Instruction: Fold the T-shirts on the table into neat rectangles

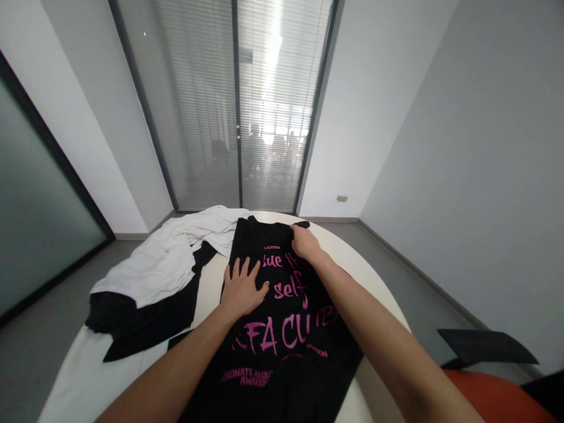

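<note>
A black T-shirt (286, 346) with pink lettering lies spread on the table, its neckline at the far end and its left side folded inward. My left hand (242, 288) rests on the left part of the shirt, palm down with the fingers spread. At the upper right, near the shoulder, my right hand (304, 242) has its fingers closed on the shirt's fabric. A bit of black cloth sticks out past that hand. My right forearm covers part of the print.
The round white table (370, 276) carries a heap of white clothing (171, 252) and black clothing (163, 314) on the left. An orange chair (489, 399) with a black armrest (487, 346) stands at the right. Behind is a glass partition with blinds (273, 106).
</note>
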Action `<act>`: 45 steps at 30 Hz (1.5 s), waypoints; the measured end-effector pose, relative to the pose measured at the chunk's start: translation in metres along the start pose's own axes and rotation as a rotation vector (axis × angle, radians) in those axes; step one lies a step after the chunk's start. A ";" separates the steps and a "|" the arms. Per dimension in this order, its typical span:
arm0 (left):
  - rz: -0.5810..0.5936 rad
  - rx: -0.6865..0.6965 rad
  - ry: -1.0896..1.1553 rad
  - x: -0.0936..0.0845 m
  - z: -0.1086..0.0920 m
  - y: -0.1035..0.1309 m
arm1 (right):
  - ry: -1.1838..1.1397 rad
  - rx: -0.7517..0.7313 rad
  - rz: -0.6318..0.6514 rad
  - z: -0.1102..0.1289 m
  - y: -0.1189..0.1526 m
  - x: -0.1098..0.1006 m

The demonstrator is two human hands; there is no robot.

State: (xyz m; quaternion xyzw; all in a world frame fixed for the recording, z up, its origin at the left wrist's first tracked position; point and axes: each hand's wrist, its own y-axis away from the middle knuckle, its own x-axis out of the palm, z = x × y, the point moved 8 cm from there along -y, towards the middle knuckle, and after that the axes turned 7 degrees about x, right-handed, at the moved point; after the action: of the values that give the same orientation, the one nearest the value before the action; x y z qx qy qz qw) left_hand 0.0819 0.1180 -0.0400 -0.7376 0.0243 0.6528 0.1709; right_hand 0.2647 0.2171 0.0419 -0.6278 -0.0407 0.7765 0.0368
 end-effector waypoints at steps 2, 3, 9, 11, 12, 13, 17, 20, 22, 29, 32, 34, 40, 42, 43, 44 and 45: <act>0.005 -0.003 0.000 0.000 0.000 0.000 | 0.014 -0.083 0.065 0.018 0.010 0.018; 0.008 -0.004 0.000 0.000 0.000 0.000 | 0.023 -0.118 0.104 0.025 0.016 0.028; -0.006 0.000 0.001 -0.002 -0.001 0.001 | 0.049 -0.133 0.194 0.032 0.024 0.057; -0.001 -0.003 0.000 -0.002 -0.001 0.001 | 0.049 -0.121 0.199 0.030 0.019 0.057; 0.003 -0.005 -0.001 -0.002 -0.001 0.001 | 0.050 -0.128 0.206 0.030 0.015 0.057; 0.006 -0.007 -0.001 -0.002 0.000 0.001 | 0.051 -0.141 0.211 0.031 0.012 0.058; 0.009 -0.009 0.004 -0.001 0.000 0.000 | 0.026 -0.195 0.231 0.034 -0.001 0.063; 0.006 -0.007 0.003 -0.001 0.000 0.000 | 0.002 -0.197 0.240 0.035 -0.004 0.066; 0.007 -0.007 0.003 0.000 0.000 0.000 | 0.007 -0.163 0.203 0.034 -0.004 0.062; -0.008 -0.005 0.011 -0.001 0.000 0.000 | 0.155 0.107 0.186 0.027 0.005 0.044; -0.005 -0.003 0.012 -0.001 0.000 0.000 | 0.180 0.135 0.252 0.026 0.006 0.038; -0.006 -0.001 0.013 -0.001 0.000 0.000 | 0.199 0.126 0.305 0.025 0.007 0.035; 0.008 -0.008 0.018 -0.001 0.000 0.001 | 0.206 0.089 0.308 0.023 0.014 0.028; 0.007 -0.006 0.016 -0.002 0.000 0.001 | 0.195 0.080 0.248 0.028 0.017 0.024; 0.006 -0.004 0.014 -0.002 -0.001 0.001 | 0.189 0.070 0.216 0.031 0.018 0.023; 0.004 -0.003 0.013 -0.002 -0.001 0.001 | 0.184 0.055 0.191 0.036 0.020 0.021; 0.003 -0.002 0.012 -0.002 -0.001 0.001 | 0.179 0.038 0.177 0.040 0.022 0.021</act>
State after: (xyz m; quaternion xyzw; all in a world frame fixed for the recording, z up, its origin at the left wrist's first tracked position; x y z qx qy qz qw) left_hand 0.0821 0.1161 -0.0379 -0.7417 0.0259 0.6486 0.1691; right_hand 0.2216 0.1966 0.0273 -0.6951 0.0329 0.7180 -0.0165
